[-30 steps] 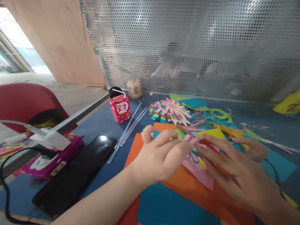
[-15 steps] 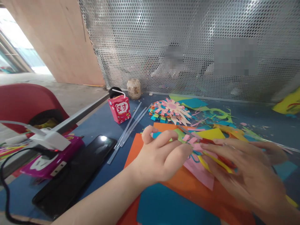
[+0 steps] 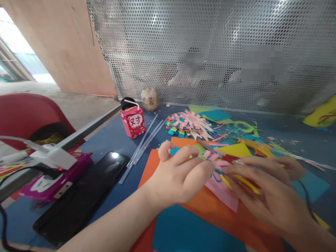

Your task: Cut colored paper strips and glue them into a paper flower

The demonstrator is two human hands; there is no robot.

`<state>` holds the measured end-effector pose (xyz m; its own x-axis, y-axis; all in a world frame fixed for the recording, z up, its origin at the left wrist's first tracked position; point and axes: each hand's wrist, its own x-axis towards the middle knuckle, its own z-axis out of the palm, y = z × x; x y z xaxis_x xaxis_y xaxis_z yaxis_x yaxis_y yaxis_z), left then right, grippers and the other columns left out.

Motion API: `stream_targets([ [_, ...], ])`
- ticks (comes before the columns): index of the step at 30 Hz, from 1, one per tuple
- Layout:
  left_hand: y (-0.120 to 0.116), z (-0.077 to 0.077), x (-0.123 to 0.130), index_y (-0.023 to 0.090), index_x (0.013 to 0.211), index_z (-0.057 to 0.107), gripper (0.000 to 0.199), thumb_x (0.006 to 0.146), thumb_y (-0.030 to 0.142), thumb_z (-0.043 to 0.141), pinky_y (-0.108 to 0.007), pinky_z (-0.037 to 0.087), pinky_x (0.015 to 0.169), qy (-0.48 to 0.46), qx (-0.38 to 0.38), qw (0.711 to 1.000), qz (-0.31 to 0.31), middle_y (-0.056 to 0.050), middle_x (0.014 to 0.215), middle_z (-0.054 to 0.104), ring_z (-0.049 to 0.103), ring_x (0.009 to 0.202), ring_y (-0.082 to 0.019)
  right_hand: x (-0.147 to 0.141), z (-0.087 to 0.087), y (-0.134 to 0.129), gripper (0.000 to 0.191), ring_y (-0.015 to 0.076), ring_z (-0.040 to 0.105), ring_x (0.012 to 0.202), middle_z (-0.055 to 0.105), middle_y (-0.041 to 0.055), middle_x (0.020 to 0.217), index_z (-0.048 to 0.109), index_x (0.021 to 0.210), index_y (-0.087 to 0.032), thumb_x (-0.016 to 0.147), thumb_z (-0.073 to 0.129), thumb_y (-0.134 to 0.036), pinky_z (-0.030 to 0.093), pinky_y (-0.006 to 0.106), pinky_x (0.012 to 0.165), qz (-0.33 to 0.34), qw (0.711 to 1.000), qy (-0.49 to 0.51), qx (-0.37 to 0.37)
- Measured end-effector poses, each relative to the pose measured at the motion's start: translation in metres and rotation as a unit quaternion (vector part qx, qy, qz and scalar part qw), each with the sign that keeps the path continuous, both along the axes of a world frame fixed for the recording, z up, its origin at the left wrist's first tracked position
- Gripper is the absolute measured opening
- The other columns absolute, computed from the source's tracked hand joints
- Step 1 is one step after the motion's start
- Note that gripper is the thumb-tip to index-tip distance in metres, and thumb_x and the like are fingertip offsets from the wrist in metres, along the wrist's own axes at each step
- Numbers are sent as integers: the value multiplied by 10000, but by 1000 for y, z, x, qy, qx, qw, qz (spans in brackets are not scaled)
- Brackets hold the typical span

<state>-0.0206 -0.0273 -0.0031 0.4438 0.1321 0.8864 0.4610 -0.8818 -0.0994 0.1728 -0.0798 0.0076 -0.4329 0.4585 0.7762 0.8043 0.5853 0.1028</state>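
Observation:
Near the centre, my left hand (image 3: 181, 175) has its fingers curled at the left edge of a fringed pink paper piece (image 3: 222, 192), pinching it; the exact contact is hidden behind the fingers. Blue curled strips (image 3: 216, 175) show in its middle. From the right, the fingertips of my right hand (image 3: 265, 189) close on one of its pink strips (image 3: 223, 163). Under the right fingers are red and yellow handle-like parts (image 3: 248, 183), partly hidden. A metal blade (image 3: 206, 146) points up-left from there. Orange sheets (image 3: 207, 206) and a blue sheet (image 3: 191, 229) lie beneath.
Layered fringed paper flowers (image 3: 190, 122) lie behind the hands, with paper scraps (image 3: 246, 127) to their right. At left are a red drink box (image 3: 133, 122), clear sticks (image 3: 147, 141), a black phone (image 3: 86, 196) and a purple power strip (image 3: 60, 178). A perforated metal panel (image 3: 157, 45) stands behind.
My right hand's fingers have shifted slightly and drawn closer together at the pink strips. My left hand stays nearly still. The view has moved very slightly.

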Motion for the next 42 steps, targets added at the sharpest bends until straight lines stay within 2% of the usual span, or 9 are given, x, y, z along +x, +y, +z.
stream_targets([
  [6, -1, 0, -1, 168, 839, 505, 130, 795, 51, 538, -345, 228, 790, -1, 2, 1000, -3, 59, 679, 693, 619, 783, -121, 1, -3, 0, 94, 165, 604, 752, 650, 27, 785, 587, 936, -229, 878, 515, -216, 397, 327, 714, -23, 999, 22, -23],
  [18, 0, -1, 0, 163, 833, 497, 148, 781, 32, 542, -338, 228, 763, 4, 1, 1000, -1, 64, 676, 688, 624, 792, -119, 3, 0, 2, 98, 170, 620, 724, 663, 21, 779, 594, 920, -237, 858, 526, -203, 423, 335, 676, -21, 998, 33, -41],
  [25, 1, -2, -1, 167, 842, 503, 124, 801, 60, 552, -341, 222, 834, 6, 9, 1000, 7, 64, 667, 680, 620, 771, -111, 3, -1, 1, 107, 169, 625, 723, 671, 6, 783, 582, 936, -243, 877, 498, -214, 404, 349, 676, -33, 998, 21, -50],
  [32, 0, -1, -2, 162, 831, 509, 117, 805, 50, 533, -334, 218, 836, 19, 6, 1000, -4, 65, 702, 692, 613, 796, -116, 3, 1, 0, 148, 181, 633, 733, 688, 0, 778, 602, 939, -238, 904, 459, -230, 370, 371, 708, -41, 998, -16, -39],
  [42, 0, -2, -3, 176, 845, 514, 125, 807, 60, 536, -331, 219, 872, 28, 3, 1000, 0, 66, 707, 693, 620, 795, -116, 3, 0, 1, 137, 198, 636, 736, 686, -1, 788, 592, 952, -263, 883, 481, -223, 391, 383, 708, -42, 998, 4, -53],
])
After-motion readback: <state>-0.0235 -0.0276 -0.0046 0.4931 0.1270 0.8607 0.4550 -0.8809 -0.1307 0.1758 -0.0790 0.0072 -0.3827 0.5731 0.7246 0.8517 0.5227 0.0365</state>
